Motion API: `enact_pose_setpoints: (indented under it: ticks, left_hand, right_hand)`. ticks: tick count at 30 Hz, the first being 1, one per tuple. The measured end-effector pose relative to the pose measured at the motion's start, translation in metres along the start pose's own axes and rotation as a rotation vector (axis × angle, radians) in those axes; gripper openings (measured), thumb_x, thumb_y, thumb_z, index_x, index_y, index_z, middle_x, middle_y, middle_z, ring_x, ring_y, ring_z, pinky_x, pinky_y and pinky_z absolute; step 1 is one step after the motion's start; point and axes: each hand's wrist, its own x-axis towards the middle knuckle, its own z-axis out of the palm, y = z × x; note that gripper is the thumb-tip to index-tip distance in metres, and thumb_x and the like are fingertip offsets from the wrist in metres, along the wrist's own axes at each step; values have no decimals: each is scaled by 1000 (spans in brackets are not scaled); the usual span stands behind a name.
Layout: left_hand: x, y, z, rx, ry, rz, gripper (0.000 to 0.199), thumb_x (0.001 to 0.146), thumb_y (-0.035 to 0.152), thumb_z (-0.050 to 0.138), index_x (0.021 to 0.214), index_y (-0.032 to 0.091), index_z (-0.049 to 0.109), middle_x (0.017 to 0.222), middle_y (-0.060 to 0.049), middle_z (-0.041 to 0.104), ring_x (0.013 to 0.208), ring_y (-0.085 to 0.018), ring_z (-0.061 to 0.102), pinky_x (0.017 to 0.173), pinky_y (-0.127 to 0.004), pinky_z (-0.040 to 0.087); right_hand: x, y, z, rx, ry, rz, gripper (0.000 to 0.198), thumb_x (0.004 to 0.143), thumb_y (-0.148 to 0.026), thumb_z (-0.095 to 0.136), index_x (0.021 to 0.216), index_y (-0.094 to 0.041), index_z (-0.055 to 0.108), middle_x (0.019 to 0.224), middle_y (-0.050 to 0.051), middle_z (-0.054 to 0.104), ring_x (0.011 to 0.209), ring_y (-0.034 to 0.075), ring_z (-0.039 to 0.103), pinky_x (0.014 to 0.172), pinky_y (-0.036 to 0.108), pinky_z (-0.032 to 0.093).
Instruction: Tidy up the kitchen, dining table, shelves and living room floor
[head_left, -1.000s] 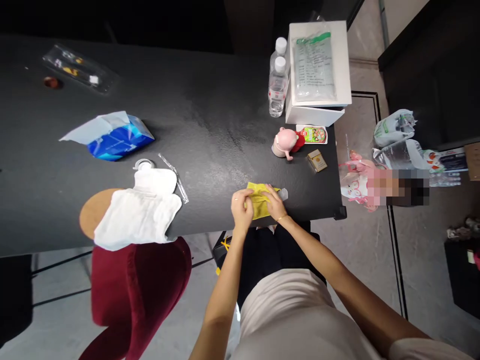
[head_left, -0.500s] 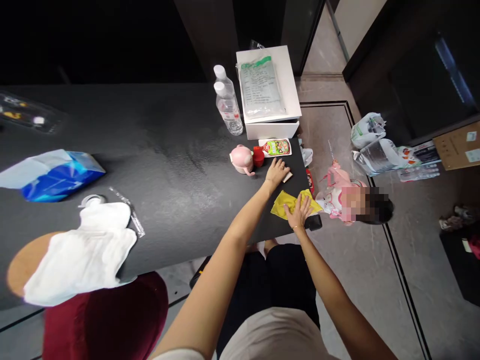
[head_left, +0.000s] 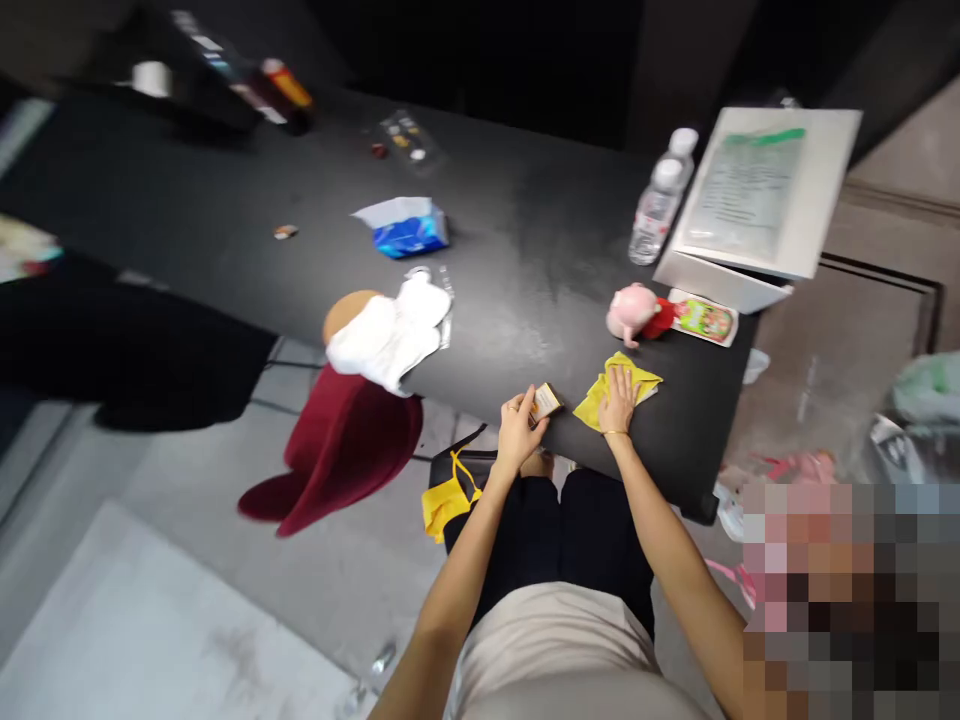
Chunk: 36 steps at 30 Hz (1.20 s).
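Observation:
My left hand [head_left: 519,432] grips a small cream-coloured box [head_left: 545,402] at the front edge of the black table [head_left: 517,300]. To its right, my right hand [head_left: 618,402] lies with outstretched fingers on a crumpled yellow cloth [head_left: 592,405], pressing it against the tabletop. Just beyond the cloth sit a pink toy-like object [head_left: 632,310] with a curled tail and a red-capped sauce bottle [head_left: 703,318] with a green label, lying down.
Two water bottles [head_left: 651,225] and a white box [head_left: 821,190] with a plastic packet stand at the back right. Leftward are a blue tissue pack [head_left: 409,235], a white cloth item [head_left: 390,335] and a dark red chair [head_left: 352,450]. Another person [head_left: 832,590] is at lower right.
My view has swung left. My left hand has taken hold of the small box and brought it to the front edge. My right hand and the yellow cloth have shifted left along the table.

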Motion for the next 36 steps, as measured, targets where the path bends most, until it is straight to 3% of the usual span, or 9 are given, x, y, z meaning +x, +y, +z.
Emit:
enact_pose_setpoints:
  ticks: [4,8,12,17,20,27,31,33,36]
  left_hand:
    - [-6,-52,-33,34,180,-240,62,80,34,68,137,18,51,139,-17,51,129,-32,49,110,-49,42]
    - [3,-82,-57,59,284,-359,61,79,35,68,135,16,52,141,-19,50,132,-33,48,111,-49,41]
    - [30,-82,-56,43,263,-327,60,81,37,67,135,15,52,138,-19,52,129,-32,49,108,-47,44]
    - [102,-67,-49,68,141,-311,62,86,45,62,137,12,50,140,-22,50,127,-32,52,102,-43,48]
    - [140,-78,-63,110,158,-296,70,88,53,57,141,8,46,148,-27,42,135,-36,46,110,-51,38]
    - [170,-192,-157,277,325,-332,51,83,25,64,131,9,55,157,-26,30,151,-36,14,118,-63,4]
    - [160,-240,-200,108,315,-215,16,91,21,55,97,14,68,137,-16,58,149,-28,25,120,-58,-3]
    - [133,-261,-222,-15,487,-253,16,93,22,52,96,16,67,122,-12,67,140,-25,41,120,-57,1]
    - [57,-304,-265,-193,815,-452,17,94,25,50,95,16,63,101,-7,71,104,-19,63,114,-48,30]
  right_hand:
    - [-20,-31,11,239,80,-167,62,86,-12,25,144,-6,44,149,20,44,147,22,29,119,49,25]
    - [-36,-5,-8,116,261,12,63,88,-21,29,148,-5,39,153,25,36,149,35,21,115,65,21]
    - [-51,-6,6,-70,73,73,66,91,-31,33,152,-7,34,158,23,29,150,39,13,113,72,11]
    - [-47,-81,65,-41,-156,-251,71,88,-39,44,151,-6,36,159,22,28,150,39,12,116,68,7]
    - [-35,-117,91,4,-133,-274,68,89,-40,44,148,-7,40,157,25,30,149,38,13,116,65,7]
    - [-22,-137,106,-109,-53,-245,67,88,-41,43,148,-10,39,158,19,30,151,31,9,118,60,12]
    - [-23,-150,109,-289,-94,-132,71,88,-44,38,152,-12,33,160,15,27,152,32,9,119,62,10]
    - [-20,-158,115,-290,-46,-109,74,88,-46,38,153,-12,31,161,15,26,151,34,10,118,65,9]
    - [-14,-172,129,-257,36,-54,77,87,-47,39,154,-11,28,161,19,23,151,38,11,116,68,9]
